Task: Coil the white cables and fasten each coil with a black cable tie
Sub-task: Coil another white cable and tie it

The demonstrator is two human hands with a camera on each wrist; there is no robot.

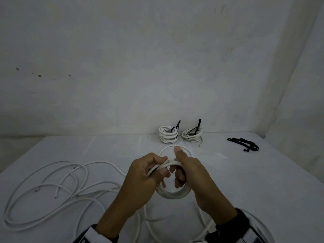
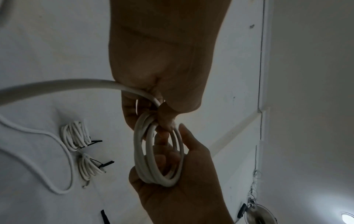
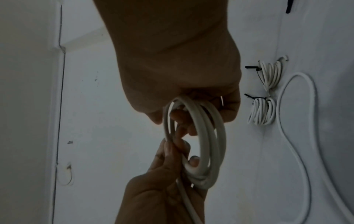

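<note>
I see both hands at lower centre, together on a half-made white coil (image 1: pixel 172 193): left hand (image 1: pixel 140 179) pinches its strands, right hand (image 1: pixel 192 174) has fingers curled through the ring, thumb up. Coil stands roughly upright above the surface (image 1: pixel 245 172). Loose white cable (image 1: pixel 52 190) sprawls lower left. Two tied coils (image 1: pixel 168 134) (image 1: pixel 192 135) sit behind; spare black ties (image 1: pixel 245 145) at right.

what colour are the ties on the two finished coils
Black ties on both finished coils; clearest in the head view.
</note>
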